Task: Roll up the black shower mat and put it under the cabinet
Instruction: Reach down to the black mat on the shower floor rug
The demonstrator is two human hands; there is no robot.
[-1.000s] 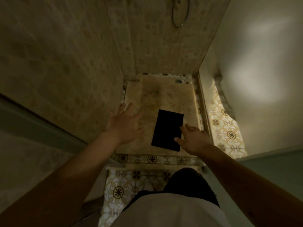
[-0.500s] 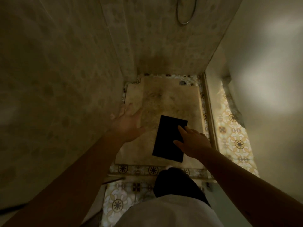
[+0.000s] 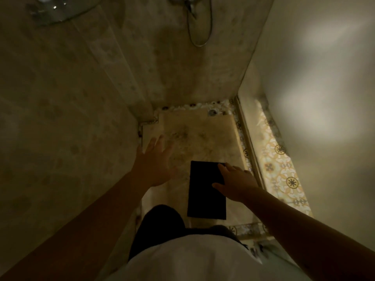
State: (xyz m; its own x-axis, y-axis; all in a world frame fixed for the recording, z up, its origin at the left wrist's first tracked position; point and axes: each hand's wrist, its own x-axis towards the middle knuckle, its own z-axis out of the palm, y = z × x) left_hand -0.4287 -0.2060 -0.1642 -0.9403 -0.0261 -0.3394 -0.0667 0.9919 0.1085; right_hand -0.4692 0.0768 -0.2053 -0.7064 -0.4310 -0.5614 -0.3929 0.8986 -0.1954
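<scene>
The black shower mat [image 3: 203, 191] lies flat and unrolled on the beige shower floor [image 3: 203, 134], a dark rectangle just ahead of my legs. My right hand [image 3: 236, 182] hovers over the mat's far right corner, fingers spread, holding nothing; whether it touches the mat I cannot tell. My left hand [image 3: 155, 163] is stretched out to the left of the mat, fingers apart, above the bare floor and near the left wall. No cabinet is in view.
Tiled shower walls [image 3: 71, 118] close in on the left and back. A shower hose [image 3: 199, 31] hangs on the back wall. A glass partition edge [image 3: 250, 157] runs along the right, with patterned floor tiles [image 3: 282, 169] beyond it. A drain [image 3: 212, 112] sits at the far edge.
I have stepped closer into the shower; the mat now lies nearer my legs. My right hand has reached further over the mat's far right corner. My left hand stays spread.
</scene>
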